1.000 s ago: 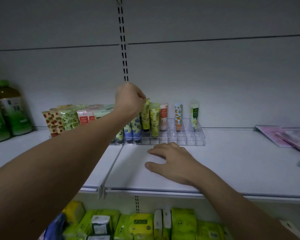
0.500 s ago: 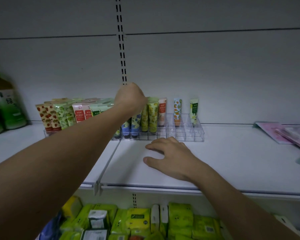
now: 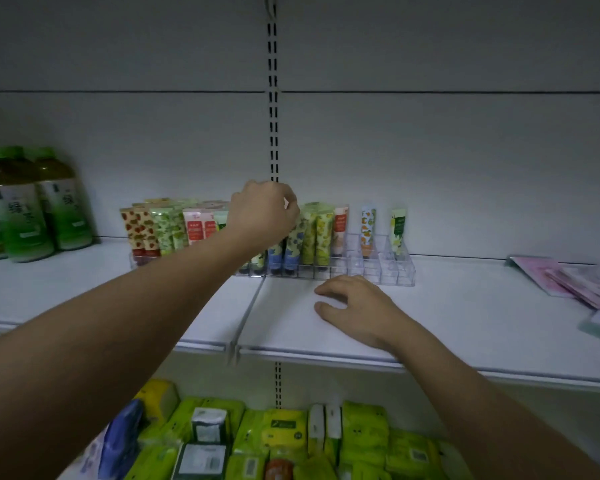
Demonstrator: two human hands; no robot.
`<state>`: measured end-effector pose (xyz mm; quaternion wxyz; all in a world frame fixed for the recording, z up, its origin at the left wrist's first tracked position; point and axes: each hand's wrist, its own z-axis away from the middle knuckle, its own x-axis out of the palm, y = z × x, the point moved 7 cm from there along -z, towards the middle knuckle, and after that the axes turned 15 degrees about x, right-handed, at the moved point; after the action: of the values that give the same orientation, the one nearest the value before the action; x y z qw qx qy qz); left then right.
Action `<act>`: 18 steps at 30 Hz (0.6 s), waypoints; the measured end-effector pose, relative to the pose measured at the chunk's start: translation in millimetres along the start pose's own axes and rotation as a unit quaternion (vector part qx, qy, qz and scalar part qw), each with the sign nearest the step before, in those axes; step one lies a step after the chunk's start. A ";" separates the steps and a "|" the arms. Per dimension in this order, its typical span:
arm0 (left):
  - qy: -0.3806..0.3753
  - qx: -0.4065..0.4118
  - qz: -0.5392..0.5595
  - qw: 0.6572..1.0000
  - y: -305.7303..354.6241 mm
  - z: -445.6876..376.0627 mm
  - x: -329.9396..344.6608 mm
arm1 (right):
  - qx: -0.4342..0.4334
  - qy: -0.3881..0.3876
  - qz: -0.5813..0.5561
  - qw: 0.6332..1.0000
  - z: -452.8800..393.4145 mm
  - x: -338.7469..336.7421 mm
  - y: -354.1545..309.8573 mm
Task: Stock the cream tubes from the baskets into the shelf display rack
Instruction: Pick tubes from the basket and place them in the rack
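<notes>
Left hand [image 3: 262, 216] has stayed curled at the rack [image 3: 368, 268], prob. seating a tube [image 3: 296, 237] w/ fingertips; right hand [image 3: 355, 311] still flat on shelf [image 3: 482, 317].

Patterned cream tubes [image 3: 312, 233] stand upright in the clear rack [image 3: 388, 271] on the shelf.

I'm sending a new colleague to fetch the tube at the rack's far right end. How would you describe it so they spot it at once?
Find the clear rack on the white shelf, just beyond the right hand. At its right end stands a pale yellow-green tube with a dark green label, alone, with an empty slot between it and the orange-patterned tube.
</notes>
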<state>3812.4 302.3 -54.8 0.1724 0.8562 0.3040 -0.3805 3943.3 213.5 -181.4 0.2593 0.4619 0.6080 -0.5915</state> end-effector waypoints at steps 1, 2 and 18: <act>-0.001 0.005 0.008 1.000 2.2 9.9 -4.3 | -0.002 0.008 -0.011 1.000 1.0 -2.1 -0.7; -0.002 0.014 0.011 1.000 5.1 21.4 -7.9 | -0.002 0.019 -0.018 1.000 1.9 -3.9 -1.1; -0.034 -0.021 0.117 0.992 -0.4 274.9 -20.2 | -0.011 -0.174 -0.111 0.978 124.7 73.9 -90.8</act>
<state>3651.2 150.0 -218.6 0.2436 0.8685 0.2040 -0.3804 3803.3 124.2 -222.2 0.2988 0.2787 0.6075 -0.6812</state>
